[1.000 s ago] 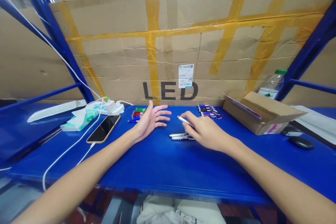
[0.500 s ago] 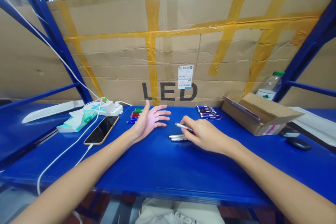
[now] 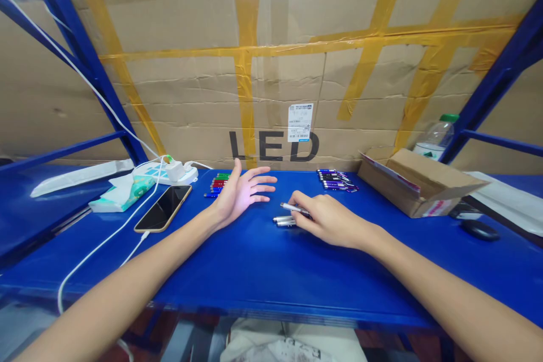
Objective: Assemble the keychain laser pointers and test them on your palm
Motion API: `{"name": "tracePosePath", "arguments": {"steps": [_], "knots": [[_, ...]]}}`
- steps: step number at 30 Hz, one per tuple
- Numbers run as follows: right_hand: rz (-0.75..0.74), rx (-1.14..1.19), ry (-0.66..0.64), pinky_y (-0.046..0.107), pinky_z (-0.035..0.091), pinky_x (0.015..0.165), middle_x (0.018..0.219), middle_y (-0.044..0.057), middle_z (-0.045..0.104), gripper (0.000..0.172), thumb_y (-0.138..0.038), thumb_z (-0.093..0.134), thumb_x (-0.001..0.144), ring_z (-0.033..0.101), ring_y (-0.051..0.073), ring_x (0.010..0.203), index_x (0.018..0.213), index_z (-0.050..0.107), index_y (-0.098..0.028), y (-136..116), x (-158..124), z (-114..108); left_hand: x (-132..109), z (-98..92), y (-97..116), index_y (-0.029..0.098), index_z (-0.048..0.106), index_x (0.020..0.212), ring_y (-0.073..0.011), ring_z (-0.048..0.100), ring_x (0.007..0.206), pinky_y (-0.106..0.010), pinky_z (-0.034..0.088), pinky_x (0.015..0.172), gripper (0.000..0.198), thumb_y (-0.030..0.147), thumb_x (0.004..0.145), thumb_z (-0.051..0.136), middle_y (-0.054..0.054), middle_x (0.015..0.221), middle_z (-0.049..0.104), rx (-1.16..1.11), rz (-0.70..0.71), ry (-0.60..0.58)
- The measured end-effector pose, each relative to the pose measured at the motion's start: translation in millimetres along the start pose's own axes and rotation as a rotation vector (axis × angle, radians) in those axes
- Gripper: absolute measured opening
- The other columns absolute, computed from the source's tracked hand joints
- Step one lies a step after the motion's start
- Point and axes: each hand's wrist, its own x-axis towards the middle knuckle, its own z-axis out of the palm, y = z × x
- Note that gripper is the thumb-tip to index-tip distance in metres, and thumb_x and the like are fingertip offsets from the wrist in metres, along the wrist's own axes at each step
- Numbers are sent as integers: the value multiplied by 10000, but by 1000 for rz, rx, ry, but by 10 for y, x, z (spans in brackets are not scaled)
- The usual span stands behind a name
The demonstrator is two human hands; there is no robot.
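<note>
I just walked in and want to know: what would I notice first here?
Two hands in the middle of a blue table: the right hand pinches a silver pen over more pens, the left hand lies open, palm up. Behind stands a big taped cardboard reading LED.

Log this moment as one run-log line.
left hand: open, palm up, empty | right hand: pinching silver pen light | below it: two silver pen lights on blue table
</note>
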Motion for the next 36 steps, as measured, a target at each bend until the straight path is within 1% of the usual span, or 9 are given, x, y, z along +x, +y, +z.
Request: {"name": "tracePosePath", "arguments": {"steps": [3, 8, 12, 18, 22, 27, 32, 36], "knots": [[-22, 22, 14, 280, 353, 656, 820, 10, 716, 136, -317, 459, 1095, 636, 189, 673, 1119, 556, -226, -8, -7, -4, 2, 1, -4, 140, 642, 1430, -317, 688, 1195, -375, 576, 905, 879, 838, 1018, 298, -213, 1399, 702, 3, -2, -4], [-16, 12, 43, 284, 367, 670, 843, 17, 726, 150, -330, 448, 1100, 647, 198, 694, 1106, 559, -230, 24, -8, -12, 9, -3, -20, 146, 653, 1422, -320, 692, 1188, -383, 581, 905, 873, 840, 1014, 316, -212, 1391, 707, 7, -6, -4], [-22, 19, 27, 278, 362, 656, 835, 11, 724, 142, -332, 452, 1101, 645, 191, 679, 1110, 552, -231, 15, -15, -9, 16, -3, -28, 144, 656, 1406, -313, 696, 1174, -376, 585, 892, 866, 835, 1019, 308, -212, 1384, 709, 5, -7, 0], [20, -32, 4, 298, 388, 694, 888, 44, 753, 164, -320, 407, 1123, 687, 226, 750, 1153, 537, -227, 14, -11, 3, 28, -20, -25, 146, 651, 1414, -306, 695, 1172, -361, 583, 880, 867, 829, 1027, 284, -205, 1377, 713, 38, -7, 29], [-6, -41, -9, 305, 403, 711, 901, 52, 757, 177, -330, 383, 1138, 692, 233, 762, 1165, 526, -229, 21, -14, 0, 30, -19, -35, 148, 653, 1410, -309, 694, 1172, -365, 583, 880, 861, 832, 1021, 305, -202, 1381, 712, 45, -21, 42], [-11, -37, 0, 302, 402, 707, 892, 41, 747, 205, -346, 369, 1145, 692, 225, 760, 1168, 538, -232, 23, -17, 5, 28, -15, -36, 152, 660, 1402, -308, 698, 1169, -371, 585, 886, 860, 824, 1030, 274, -202, 1377, 715, 39, -15, 31], [11, -43, 5, 298, 372, 682, 870, 31, 737, 166, -338, 412, 1125, 681, 224, 750, 1141, 540, -232, 2, -8, 12, 27, -26, -18, 151, 647, 1424, -298, 697, 1172, -364, 582, 892, 860, 813, 1041, 253, -198, 1388, 713, 32, -11, 26], [-16, -38, 1, 292, 347, 660, 842, 18, 715, 117, -314, 433, 1106, 657, 209, 715, 1089, 518, -236, -27, -11, -7, 25, -22, -12, 146, 650, 1415, -303, 699, 1174, -363, 584, 888, 863, 821, 1033, 271, -204, 1382, 713, 27, -12, 29]]}}
